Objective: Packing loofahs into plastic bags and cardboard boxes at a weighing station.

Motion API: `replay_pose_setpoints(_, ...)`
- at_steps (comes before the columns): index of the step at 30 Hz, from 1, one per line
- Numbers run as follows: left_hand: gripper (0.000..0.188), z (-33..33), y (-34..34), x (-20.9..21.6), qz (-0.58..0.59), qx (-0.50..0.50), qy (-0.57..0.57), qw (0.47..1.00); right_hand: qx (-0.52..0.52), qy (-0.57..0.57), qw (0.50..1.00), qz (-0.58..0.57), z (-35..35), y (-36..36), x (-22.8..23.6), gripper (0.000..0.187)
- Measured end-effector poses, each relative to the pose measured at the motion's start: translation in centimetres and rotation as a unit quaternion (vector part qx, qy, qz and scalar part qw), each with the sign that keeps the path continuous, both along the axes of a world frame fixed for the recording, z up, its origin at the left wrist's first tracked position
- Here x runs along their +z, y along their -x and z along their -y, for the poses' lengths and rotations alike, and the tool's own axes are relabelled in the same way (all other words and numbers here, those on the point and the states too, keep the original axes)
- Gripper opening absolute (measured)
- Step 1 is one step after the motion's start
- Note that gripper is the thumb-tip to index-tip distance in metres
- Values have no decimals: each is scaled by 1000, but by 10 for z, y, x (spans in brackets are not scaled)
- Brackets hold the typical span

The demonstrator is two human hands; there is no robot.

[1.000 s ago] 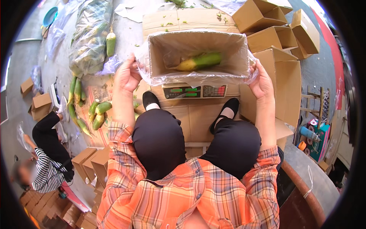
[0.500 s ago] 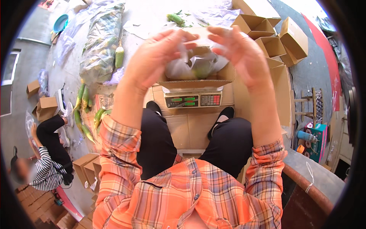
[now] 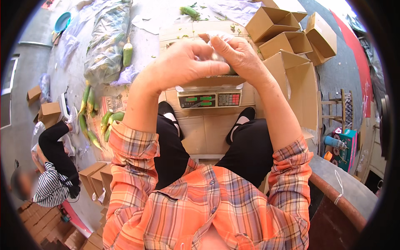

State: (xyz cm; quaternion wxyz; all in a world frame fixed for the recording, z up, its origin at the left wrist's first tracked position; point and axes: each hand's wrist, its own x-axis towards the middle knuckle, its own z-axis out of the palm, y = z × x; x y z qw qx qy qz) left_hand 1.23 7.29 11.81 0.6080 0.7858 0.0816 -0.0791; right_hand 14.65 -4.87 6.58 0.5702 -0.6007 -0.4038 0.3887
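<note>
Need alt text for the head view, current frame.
Both hands, left hand and right hand, meet over a weighing scale, bunching clear plastic. Open cardboard boxes sit at right, corn cobs on the floor at left.

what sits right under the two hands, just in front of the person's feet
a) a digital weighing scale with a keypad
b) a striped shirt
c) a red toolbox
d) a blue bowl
a: the left hand and right hand meet above a digital scale, whose lit display and keypad face the person, just ahead of the black shoes.
</note>
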Motion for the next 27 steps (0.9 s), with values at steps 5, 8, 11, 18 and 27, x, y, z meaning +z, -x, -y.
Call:
replay_pose_setpoints(5,27,-53,-16,-59,-29,204,32,978,-43,148,985,80,11,-19,-14,25)
replay_pose_setpoints(8,24,-73,-22,-124,-133,281,-57,949,29,267,962,48,18,-24,-19,22)
replay_pose_setpoints(11,22,-69,-26,-129,-133,215,-291,923,57,273,960,34,32,-29,-12,19)
replay_pose_setpoints(18,27,-54,-26,-142,-60,231,-470,850,4,5,963,-271,54,-47,-18,31)
replay_pose_setpoints(27,26,-7,-15,-40,2,188,249,950,-8,2,967,-254,28,-12,7,47)
